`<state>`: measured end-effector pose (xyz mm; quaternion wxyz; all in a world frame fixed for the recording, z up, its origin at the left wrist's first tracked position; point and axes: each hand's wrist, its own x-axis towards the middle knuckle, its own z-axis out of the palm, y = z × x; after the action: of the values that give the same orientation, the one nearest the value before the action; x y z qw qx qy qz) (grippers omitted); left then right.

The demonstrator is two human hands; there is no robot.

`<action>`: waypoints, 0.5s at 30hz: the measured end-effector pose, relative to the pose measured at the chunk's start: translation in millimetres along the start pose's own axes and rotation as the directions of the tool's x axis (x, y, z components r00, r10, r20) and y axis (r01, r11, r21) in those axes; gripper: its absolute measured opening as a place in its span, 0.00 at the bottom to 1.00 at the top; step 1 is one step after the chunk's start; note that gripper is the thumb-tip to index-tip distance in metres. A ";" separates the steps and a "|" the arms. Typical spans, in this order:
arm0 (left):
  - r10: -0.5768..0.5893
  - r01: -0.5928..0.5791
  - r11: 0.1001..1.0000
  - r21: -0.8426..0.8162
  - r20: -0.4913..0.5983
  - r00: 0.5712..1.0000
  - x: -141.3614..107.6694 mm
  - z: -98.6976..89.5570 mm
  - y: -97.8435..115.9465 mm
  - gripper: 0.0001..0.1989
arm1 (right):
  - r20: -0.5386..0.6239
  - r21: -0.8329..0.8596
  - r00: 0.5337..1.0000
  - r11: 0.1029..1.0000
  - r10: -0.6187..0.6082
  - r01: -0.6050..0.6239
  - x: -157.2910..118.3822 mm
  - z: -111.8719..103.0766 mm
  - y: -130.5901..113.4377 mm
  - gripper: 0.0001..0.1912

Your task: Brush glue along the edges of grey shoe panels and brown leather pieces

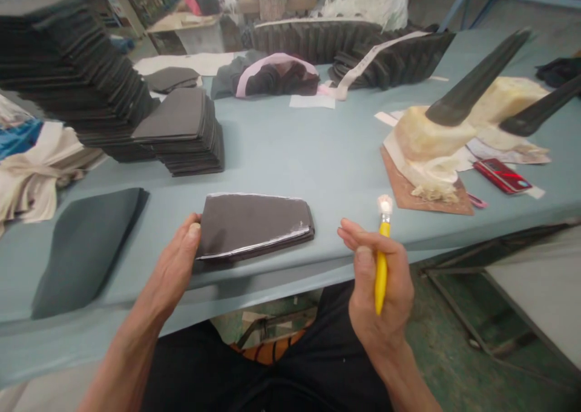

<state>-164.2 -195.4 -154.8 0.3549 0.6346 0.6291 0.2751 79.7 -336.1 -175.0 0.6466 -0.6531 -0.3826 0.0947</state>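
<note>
A small stack of dark grey flat pieces [254,221] lies near the table's front edge, with white paste-like lines along its two long edges. My left hand [177,261] is at the stack's left end, its thumb and fingers close together against that edge; some fingers are hidden. To the right of the stack, my right hand [381,279] is closed around a brush with a yellow handle [382,273]. The brush points away from me, its pale bristles up and clear of the stack.
Tall dark stack [68,67] and shorter stack [181,127] stand at the left; a loose dark piece [86,248] lies nearer me. At right, black-handled brushes [476,79] rest on pale, paste-crusted blocks [431,134], beside a red box [502,176]. Rows of dark pieces [313,40] line the back.
</note>
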 end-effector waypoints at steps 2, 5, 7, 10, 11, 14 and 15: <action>0.007 -0.007 1.000 0.007 0.003 1.000 -1.3 5.3 1.0 0.49 | 0.011 0.007 1.000 1.000 0.016 -0.016 -0.9 1.7 6.3 0.11; -0.010 0.009 0.998 0.057 0.017 1.000 -3.9 9.5 6.0 0.53 | 0.034 0.009 0.999 0.999 0.035 -0.035 -6.5 3.7 10.9 0.11; -0.027 0.025 0.997 0.074 0.033 0.999 -2.9 9.2 8.1 0.55 | 0.037 0.034 0.997 0.997 0.068 -0.069 -9.5 4.2 10.4 0.10; -0.016 0.013 0.994 0.106 0.024 1.000 0.1 2.5 7.8 0.52 | 0.002 0.154 0.993 0.981 0.117 -0.115 -9.8 3.3 3.5 0.10; -0.006 0.005 0.990 0.140 0.013 1.000 -0.1 -1.2 7.4 0.51 | -0.013 0.224 0.991 0.966 0.134 -0.128 -8.7 2.5 -0.6 0.09; 0.065 -0.041 0.974 0.223 -0.104 0.992 -10.1 -12.8 8.6 0.47 | 0.028 0.489 0.969 0.842 0.245 -0.228 -3.4 -0.7 -17.9 0.09; 0.104 -0.069 0.973 0.221 -0.153 0.983 -17.3 -15.4 10.0 0.44 | 0.072 0.561 0.953 0.778 0.295 -0.283 -1.5 -1.6 -24.8 0.10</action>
<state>-171.4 -210.5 -136.0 0.2190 0.6713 0.6538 0.2719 70.4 -341.5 -152.6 0.7921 -0.4842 -0.2260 0.2949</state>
